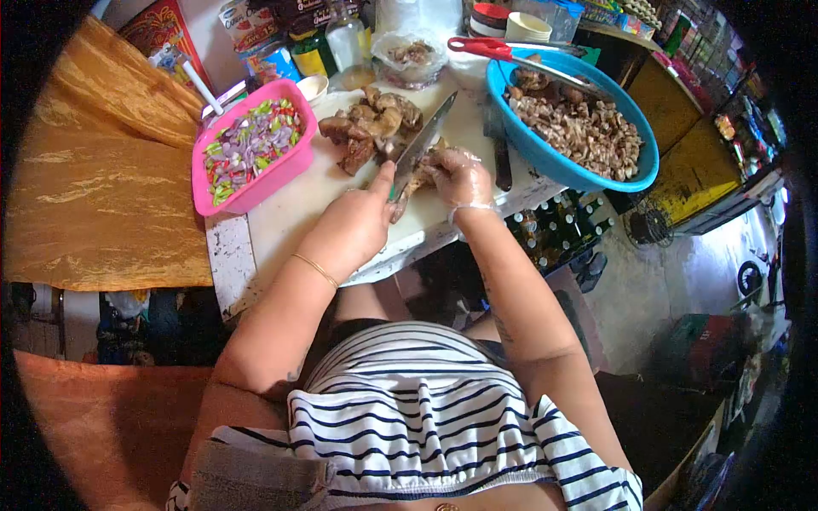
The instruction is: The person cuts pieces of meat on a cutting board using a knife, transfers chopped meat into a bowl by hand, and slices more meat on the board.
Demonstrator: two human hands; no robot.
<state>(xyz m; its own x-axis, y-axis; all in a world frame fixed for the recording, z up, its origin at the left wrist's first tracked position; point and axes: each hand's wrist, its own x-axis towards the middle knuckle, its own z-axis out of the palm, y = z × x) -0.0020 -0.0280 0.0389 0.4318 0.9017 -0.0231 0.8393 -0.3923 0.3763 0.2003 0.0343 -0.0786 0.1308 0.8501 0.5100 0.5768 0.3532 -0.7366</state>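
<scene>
My left hand (354,223) is closed round the handle of a kitchen knife (429,132), its index finger stretched along the blade. The blade points up and to the right over a white cutting board (285,230). In a clear plastic glove, my right hand (463,177) grips a piece of cooked meat (409,189) right beside the blade. Larger chunks of browned meat (371,128) lie on the board just beyond the knife. A dark-handled knife (503,163) rests to the right of my right hand.
At left stands a pink tub (264,192) of chopped onions and peppers. A blue basin (643,162) of chopped meat is at right, with red-handled tongs (480,48) across its rim. Behind are a bagged bowl (411,55) and bottles (345,43). An orange curtain (94,170) hangs at left.
</scene>
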